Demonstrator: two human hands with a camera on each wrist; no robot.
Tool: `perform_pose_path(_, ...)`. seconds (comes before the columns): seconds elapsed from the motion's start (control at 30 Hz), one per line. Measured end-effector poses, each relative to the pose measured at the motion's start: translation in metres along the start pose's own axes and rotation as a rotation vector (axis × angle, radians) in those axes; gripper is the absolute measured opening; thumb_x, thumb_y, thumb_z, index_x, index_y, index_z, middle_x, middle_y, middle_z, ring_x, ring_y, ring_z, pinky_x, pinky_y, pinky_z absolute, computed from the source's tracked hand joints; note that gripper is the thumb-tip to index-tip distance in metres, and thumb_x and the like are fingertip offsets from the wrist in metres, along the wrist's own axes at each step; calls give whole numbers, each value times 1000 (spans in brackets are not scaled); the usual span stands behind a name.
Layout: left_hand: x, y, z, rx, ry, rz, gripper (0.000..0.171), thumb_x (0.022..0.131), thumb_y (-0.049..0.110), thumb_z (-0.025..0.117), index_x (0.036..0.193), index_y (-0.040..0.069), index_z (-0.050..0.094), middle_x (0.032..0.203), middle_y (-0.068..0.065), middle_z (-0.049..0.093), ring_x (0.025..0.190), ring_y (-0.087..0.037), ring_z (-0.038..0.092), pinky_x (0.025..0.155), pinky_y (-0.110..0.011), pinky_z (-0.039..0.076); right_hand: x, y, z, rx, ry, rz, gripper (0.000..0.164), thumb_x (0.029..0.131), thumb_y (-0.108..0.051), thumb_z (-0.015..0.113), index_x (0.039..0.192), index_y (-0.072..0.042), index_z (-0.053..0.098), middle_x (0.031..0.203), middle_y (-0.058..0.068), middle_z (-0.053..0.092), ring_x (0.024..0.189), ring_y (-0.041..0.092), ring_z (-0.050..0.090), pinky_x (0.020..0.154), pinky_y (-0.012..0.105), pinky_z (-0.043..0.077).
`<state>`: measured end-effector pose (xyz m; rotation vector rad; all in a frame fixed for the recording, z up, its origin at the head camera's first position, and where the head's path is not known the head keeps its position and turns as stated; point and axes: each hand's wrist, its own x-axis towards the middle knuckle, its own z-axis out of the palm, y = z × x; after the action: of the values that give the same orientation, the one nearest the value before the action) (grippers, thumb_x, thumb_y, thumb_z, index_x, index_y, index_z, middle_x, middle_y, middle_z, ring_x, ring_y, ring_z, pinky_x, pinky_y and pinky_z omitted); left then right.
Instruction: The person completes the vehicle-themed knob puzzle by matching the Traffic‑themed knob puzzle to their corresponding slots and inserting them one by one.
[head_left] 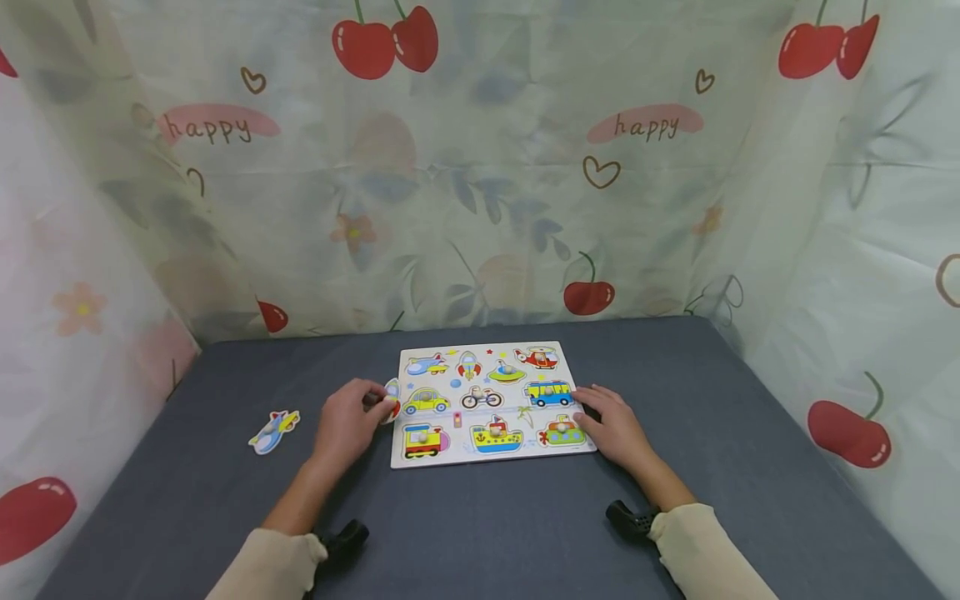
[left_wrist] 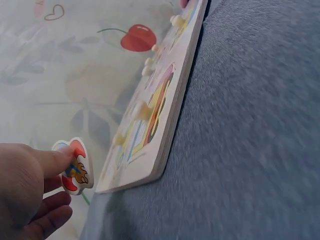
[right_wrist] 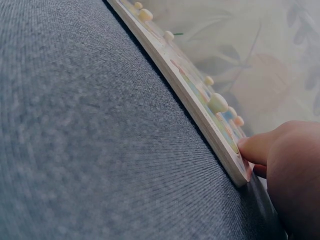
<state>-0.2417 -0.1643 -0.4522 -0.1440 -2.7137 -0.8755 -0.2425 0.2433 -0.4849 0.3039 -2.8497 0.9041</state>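
My left hand (head_left: 348, 421) pinches a rocket puzzle piece (left_wrist: 75, 167) between thumb and fingers, beside the left edge of a wooden peg puzzle board (head_left: 459, 412). Red fins and an orange flame show on the piece, which is tilted up in the left wrist view. My right hand (head_left: 618, 429) rests at the board's right edge, its thumb (right_wrist: 255, 149) touching the top near the corner. Vehicle pictures cover the board, among them a yellow car (head_left: 426, 402), a bus (head_left: 547, 393) and a ship (head_left: 497, 437). Several knobs stand up from it.
A loose airplane piece (head_left: 273, 432) lies on the dark grey table (head_left: 480, 533), left of my left hand. Behind the table and along both sides hangs a pale curtain (head_left: 480, 208) printed with cherries. Black straps with wrist cameras (head_left: 348, 537) sit at both wrists.
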Motion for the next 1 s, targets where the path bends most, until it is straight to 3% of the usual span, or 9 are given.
perform_pose_path(0.7, 46, 35, 36, -14, 2, -21, 17, 87, 28, 75, 92, 12, 68, 91, -2, 58, 82, -20, 53, 70, -36, 43, 1, 2, 1, -25, -1, -13, 44, 94, -20, 63, 135, -6, 58, 139, 15, 53, 137, 37, 34, 107, 59, 26)
perform_pose_path(1.0, 65, 43, 49, -50, -11, -85, 20, 88, 31, 74, 91, 13, 66, 93, -6, 57, 80, -21, 50, 69, -36, 41, 0, 1, 1, -18, 4, -5, 44, 94, -20, 64, 136, -6, 58, 139, 14, 53, 137, 36, 33, 107, 59, 26)
